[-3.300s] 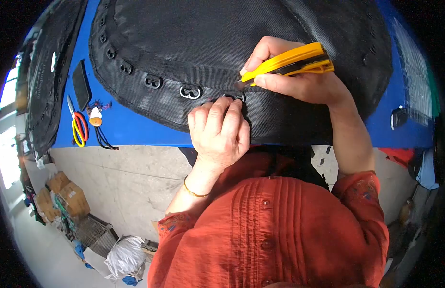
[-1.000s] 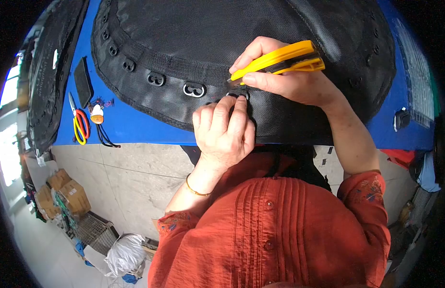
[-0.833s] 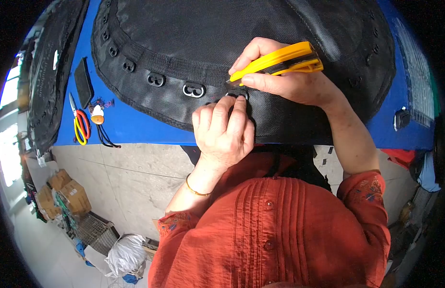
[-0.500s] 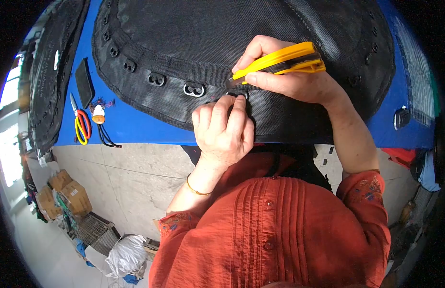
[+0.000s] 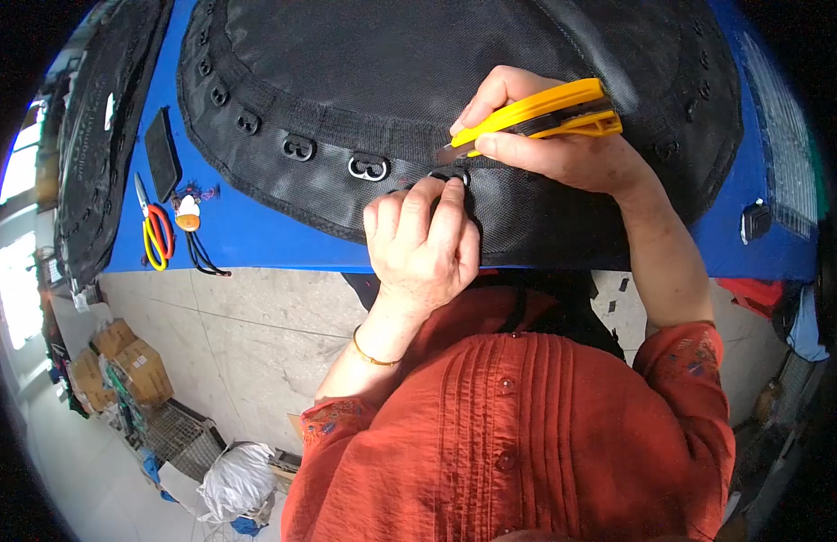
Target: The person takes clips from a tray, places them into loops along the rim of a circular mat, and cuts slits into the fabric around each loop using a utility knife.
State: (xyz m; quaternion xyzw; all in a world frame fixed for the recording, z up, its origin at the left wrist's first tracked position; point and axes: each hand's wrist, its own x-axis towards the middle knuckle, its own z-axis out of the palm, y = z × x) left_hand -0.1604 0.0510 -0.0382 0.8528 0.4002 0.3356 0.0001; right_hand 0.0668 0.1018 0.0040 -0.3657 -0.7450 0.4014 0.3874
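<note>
A large round piece of black mesh fabric (image 5: 346, 72) has a row of black double-loop rings, such as this ring (image 5: 368, 166), along its curved band. My left hand (image 5: 423, 239) is closed at the near part of this fabric, fingertips bent down over another ring (image 5: 462, 178) that shows only in part; the thumb is hidden. Gripped in my right hand (image 5: 563, 158) is a yellow utility knife (image 5: 527, 113). Its blade points left and down, just above the left fingertips, at the fabric band; I cannot tell whether it touches.
On the blue table (image 5: 256, 244) at left lie scissors (image 5: 154, 226) with red and yellow handles, a dark phone (image 5: 163, 154) and a small corded item (image 5: 191, 221). Another black piece (image 5: 102, 144) lies further left. A small black object (image 5: 755, 219) sits at right. Cardboard boxes (image 5: 134, 366) stand on the floor.
My right hand and the utility knife have moved slightly right, with the blade a little farther from the left fingertips. The fabric has shifted slightly right. My left hand has hardly moved.
</note>
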